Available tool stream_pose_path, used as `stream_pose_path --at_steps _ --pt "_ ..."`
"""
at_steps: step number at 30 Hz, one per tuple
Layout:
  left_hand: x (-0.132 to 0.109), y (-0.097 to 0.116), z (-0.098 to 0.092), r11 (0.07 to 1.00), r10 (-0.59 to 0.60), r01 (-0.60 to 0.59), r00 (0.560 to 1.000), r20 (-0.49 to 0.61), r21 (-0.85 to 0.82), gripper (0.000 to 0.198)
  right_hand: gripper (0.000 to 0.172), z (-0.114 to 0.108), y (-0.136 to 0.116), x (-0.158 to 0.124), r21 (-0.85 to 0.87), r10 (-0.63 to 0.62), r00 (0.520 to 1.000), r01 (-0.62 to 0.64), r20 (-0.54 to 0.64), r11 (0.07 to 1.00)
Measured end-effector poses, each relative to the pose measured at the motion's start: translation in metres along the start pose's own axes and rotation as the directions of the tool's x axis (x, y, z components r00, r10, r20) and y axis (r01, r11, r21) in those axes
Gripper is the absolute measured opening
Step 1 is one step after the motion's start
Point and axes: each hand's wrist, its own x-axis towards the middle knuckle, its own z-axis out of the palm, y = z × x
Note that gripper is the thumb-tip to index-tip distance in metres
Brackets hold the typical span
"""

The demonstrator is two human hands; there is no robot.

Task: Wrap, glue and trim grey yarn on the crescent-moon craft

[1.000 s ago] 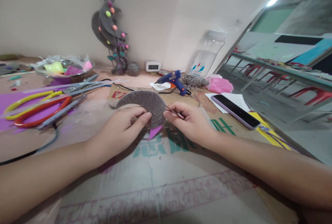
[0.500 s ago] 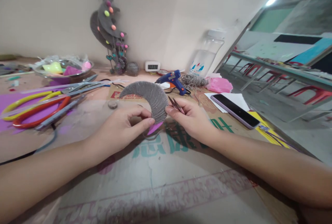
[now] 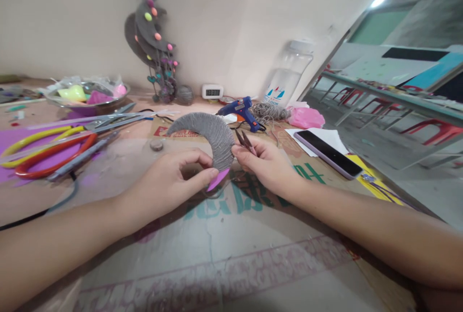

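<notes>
A crescent [image 3: 202,126] wound with grey yarn stands above the table, its lower purple tip [image 3: 218,180] unwrapped. My left hand [image 3: 181,172] pinches it near the lower end between thumb and fingers. My right hand [image 3: 265,160] is closed around small dark thread snips [image 3: 246,141], whose two pointed blades stick up slightly apart. The right thumb and fingertips are at the crescent's right edge; whether they grip it I cannot tell. A loop of grey yarn hangs below the purple tip.
Behind lie a blue glue gun [image 3: 240,109], grey yarn [image 3: 267,114], a timer [image 3: 212,91] and a water bottle [image 3: 287,75]. Scissors [image 3: 54,155] and a bowl [image 3: 87,104] are on the left, a phone [image 3: 327,153] on the right. A decorated crescent [image 3: 148,32] is against the wall.
The left thumb has shifted slightly right on the crescent's lower end, and the purple tip has turned a little. The snips' blades look slightly wider apart.
</notes>
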Motion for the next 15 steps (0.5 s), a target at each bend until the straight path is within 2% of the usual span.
stream_pose_path --at_steps 3,8,15 --pt "-0.0008 0.003 -0.0003 0.998 0.046 -0.044 0.998 -0.051 0.041 0.016 0.014 -0.0003 0.001 0.0001 0.041 0.026 0.999 -0.027 0.019 0.999" --pt "-0.0017 0.0042 0.0002 0.994 0.082 -0.078 0.995 -0.058 0.081 0.012 0.016 -0.0005 0.0028 0.0004 0.082 0.032 0.998 -0.037 0.061 0.996" --pt "-0.003 0.0022 -0.0009 0.994 0.094 -0.094 0.996 0.005 0.053 0.006 0.014 0.0 0.0007 0.0013 0.091 0.034 0.998 -0.039 0.055 0.995"
